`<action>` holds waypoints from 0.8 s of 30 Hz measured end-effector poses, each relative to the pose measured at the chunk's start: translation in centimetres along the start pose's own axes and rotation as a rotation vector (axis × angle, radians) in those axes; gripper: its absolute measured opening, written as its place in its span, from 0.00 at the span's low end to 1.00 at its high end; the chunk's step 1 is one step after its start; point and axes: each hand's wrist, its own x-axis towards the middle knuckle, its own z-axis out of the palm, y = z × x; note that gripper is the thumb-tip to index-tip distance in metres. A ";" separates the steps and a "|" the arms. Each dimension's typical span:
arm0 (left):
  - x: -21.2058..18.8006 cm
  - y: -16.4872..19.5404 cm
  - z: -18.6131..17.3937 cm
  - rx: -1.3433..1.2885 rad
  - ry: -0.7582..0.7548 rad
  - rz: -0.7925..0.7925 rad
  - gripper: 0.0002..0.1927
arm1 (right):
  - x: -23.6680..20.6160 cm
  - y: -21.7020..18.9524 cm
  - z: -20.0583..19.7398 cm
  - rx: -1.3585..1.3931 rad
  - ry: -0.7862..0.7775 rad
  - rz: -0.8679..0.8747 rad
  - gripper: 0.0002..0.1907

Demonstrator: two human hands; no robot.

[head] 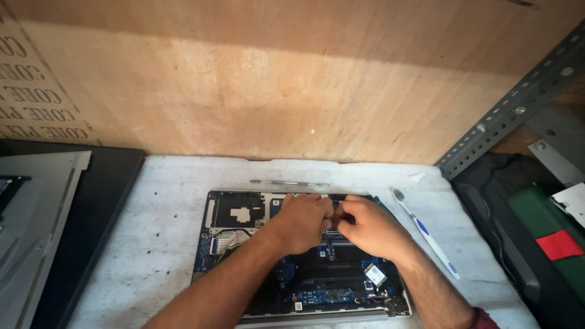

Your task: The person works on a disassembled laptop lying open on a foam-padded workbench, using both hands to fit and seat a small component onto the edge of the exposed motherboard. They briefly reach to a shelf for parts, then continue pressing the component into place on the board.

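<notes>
Opened laptop (304, 262), internals up, on white table (152, 244): both hands meet over its rear half.

Left hand (301, 222) and right hand (372, 228) pinch, fingertips touching, at one small part near the laptop's rear-centre; what they grip is hidden. Laptop's long axis runs left–right. Toothbrush (425, 233) lies just right of laptop; metal pry tool (289, 183) just behind it.

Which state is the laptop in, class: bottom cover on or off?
Off. The laptop lies with circuit boards and inner parts bare, and both hands, left hand and right hand, work inside it.
</notes>
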 end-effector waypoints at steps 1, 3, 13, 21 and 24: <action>0.0 0.0 0.1 -0.014 0.017 0.002 0.04 | 0.0 0.0 0.0 -0.008 -0.008 0.000 0.05; 0.1 -0.1 0.1 -0.041 0.041 0.003 0.03 | 0.0 0.1 0.0 -0.015 0.005 0.003 0.05; 0.0 -0.6 -0.6 -0.167 0.069 0.067 0.02 | 0.0 0.4 -0.9 0.302 -0.134 0.016 0.05; 0.0 -0.7 -0.5 -0.161 0.085 0.093 0.03 | -0.1 -0.6 0.0 -0.006 0.011 0.024 0.04; 0.0 -0.6 -0.8 -0.180 0.079 0.097 0.04 | -0.3 -0.8 -0.1 -0.009 0.030 -0.004 0.05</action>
